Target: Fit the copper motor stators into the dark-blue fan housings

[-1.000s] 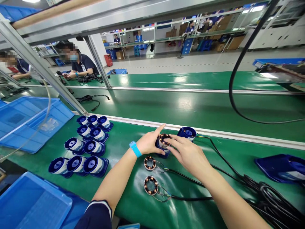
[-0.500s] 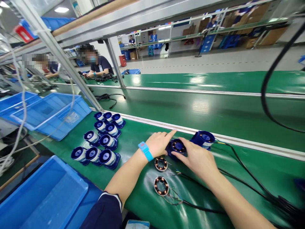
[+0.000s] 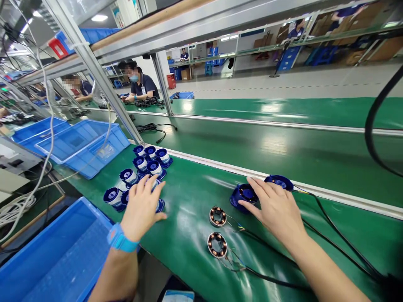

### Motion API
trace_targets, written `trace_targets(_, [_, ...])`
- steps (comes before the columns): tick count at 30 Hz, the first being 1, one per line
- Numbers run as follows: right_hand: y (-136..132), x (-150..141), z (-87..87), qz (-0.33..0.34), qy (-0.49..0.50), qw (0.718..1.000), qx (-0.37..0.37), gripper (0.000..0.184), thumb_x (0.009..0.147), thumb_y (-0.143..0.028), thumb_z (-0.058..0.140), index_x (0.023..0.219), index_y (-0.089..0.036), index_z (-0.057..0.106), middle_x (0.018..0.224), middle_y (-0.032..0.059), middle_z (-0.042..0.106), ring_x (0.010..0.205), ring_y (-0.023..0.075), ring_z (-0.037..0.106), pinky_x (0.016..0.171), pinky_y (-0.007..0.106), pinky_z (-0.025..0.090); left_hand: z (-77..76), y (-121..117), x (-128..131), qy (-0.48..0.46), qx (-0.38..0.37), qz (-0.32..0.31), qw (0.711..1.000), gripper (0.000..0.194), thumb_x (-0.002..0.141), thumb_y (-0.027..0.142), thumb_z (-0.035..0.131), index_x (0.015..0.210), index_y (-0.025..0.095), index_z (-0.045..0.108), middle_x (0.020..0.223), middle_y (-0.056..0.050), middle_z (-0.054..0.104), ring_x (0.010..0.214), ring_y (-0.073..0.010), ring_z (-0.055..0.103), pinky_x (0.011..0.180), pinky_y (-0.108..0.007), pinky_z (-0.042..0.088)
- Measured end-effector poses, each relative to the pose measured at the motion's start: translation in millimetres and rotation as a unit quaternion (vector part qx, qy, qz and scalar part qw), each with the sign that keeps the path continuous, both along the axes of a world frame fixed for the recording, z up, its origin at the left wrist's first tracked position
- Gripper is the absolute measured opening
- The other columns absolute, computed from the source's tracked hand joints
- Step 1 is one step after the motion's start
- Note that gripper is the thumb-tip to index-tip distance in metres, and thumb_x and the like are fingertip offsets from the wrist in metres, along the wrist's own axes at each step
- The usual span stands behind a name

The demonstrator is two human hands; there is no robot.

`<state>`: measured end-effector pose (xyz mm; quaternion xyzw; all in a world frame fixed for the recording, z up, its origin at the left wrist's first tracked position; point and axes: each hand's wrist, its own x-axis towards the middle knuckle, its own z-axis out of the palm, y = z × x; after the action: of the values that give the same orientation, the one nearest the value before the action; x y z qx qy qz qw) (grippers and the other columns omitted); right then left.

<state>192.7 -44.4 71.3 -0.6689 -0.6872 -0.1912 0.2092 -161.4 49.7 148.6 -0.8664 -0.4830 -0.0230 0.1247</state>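
My right hand lies with fingers stretched over a blue housing that holds a copper-wound stator; its fingertips touch the housing's rim. A second blue housing sits just behind the hand. My left hand, wearing a blue wrist strap, is spread open over the nearest of several empty blue-and-white housings grouped at the left. Two bare stators with wires lie on the green mat between my hands.
Blue plastic bins stand at the near left and far left. Black cables trail right from the stators. A conveyor belt runs behind the bench. Other people sit at the far side, upper left. An aluminium post slants down to the bench.
My left hand let go of the housing with the stator and swung left to the group of empty housings. My right hand stayed on the assembled housing. The camera view shifted left.
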Motion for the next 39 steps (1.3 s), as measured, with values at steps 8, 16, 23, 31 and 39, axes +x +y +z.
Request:
trace_targets(8, [-11,-55,-25.2,0.195,0.134,0.942,-0.237,0.025,0.093,-0.023,0.064,0.116,-0.028,0.069,0.133,0.0069,0.059,0.107,0.0252,0.066,0.087,0.042,0.061,-20.9,1,-44,0.023,-0.024,0.025,0.999,0.036,0.081,0.026,0.076,0.117,0.028,0.071,0.134,-0.01,0.059,0.124,-0.0345,0.051,0.099,-0.049,0.048])
trace_targets(16, [-19,-32,6.6,0.161,0.141,0.975,-0.061,0.035,0.106,-0.035,0.039,0.119,-0.023,0.07,0.123,0.0061,0.067,0.112,0.0222,0.066,0.091,0.037,0.061,-32.3,9,-62,-0.029,-0.14,-0.017,0.99,0.079,0.079,0.01,0.074,0.149,0.026,0.041,0.141,-0.011,0.055,0.124,-0.0276,0.057,0.108,-0.045,0.047])
trace_targets(23, [2,-19,-17.5,0.08,0.084,0.993,-0.014,0.037,0.105,-0.035,0.037,0.111,-0.021,0.071,0.131,0.0062,0.062,0.107,0.0257,0.067,0.086,0.045,0.062,-44.7,17,31,-0.19,-0.249,-0.166,0.935,0.074,0.079,0.038,0.081,0.142,0.024,0.046,0.134,-0.01,0.058,0.124,-0.0274,0.056,0.108,-0.043,0.046])
trace_targets(31, [-22,-20,26.5,0.135,0.15,0.979,0.043,0.028,0.104,-0.034,0.048,0.114,-0.02,0.069,0.127,0.007,0.064,0.112,0.0208,0.065,0.097,0.033,0.057,-73.7,23,122,-0.31,-0.381,-0.261,0.831,0.129,0.06,0.036,0.094,0.158,0.03,0.01,0.131,-0.008,0.063,0.125,-0.0291,0.059,0.107,-0.044,0.046])
trace_targets(39, [-46,-38,25.6,0.139,0.072,0.986,-0.053,0.034,0.107,-0.04,0.036,0.128,-0.023,0.057,0.127,0.0033,0.065,0.11,0.0211,0.066,0.084,0.037,0.062,-77.9,-8,137,-0.327,-0.388,-0.297,0.809,0.126,0.061,0.045,0.092,0.158,0.028,0.014,0.144,-0.01,0.054,0.13,-0.03,0.056,0.107,-0.042,0.048])
